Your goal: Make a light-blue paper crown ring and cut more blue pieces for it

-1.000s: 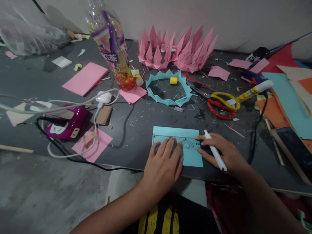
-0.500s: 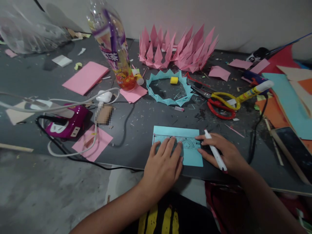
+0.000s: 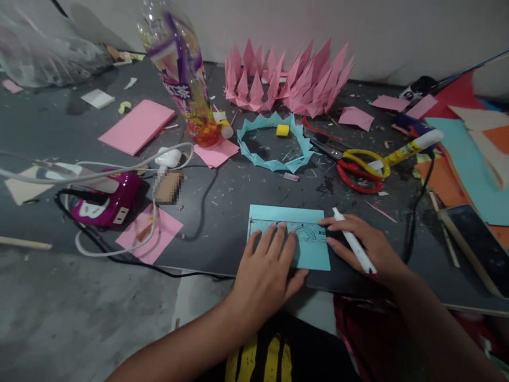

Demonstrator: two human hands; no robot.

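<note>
The head view shows us a dark table (image 3: pixel 230 191), strewn with paper scraps, with spiky pink paper pieces (image 3: pixel 314 93) near the wall. The light-blue sheet (image 3: pixel 312 260), which we take as the thing being worked on, lies flat near the front edge, closer to us than the blue paper ring (image 3: pixel 293 165).

Our left hand (image 3: pixel 262 270) lies palm down, fingers slightly spread, grasping nothing; its fingertips press the clear ruler (image 3: pixel 304 233) onto the sheet. Our right hand (image 3: pixel 377 249) is partly curled around a white pen (image 3: pixel 355 243), its index fingertip at the ruler's right end.

The changes are small. Compared with half a second ago, our left thumb reaches farther out, by the sheet's lower edge, and our right thumb sits a little farther from the sheet's right side. The ruler and sheet keep their places relative to each other, so we judge that their alignment holds and that the fingers, rather than the thumb, steady the ruler. We cannot tell whether any line is drawn along it.
</note>
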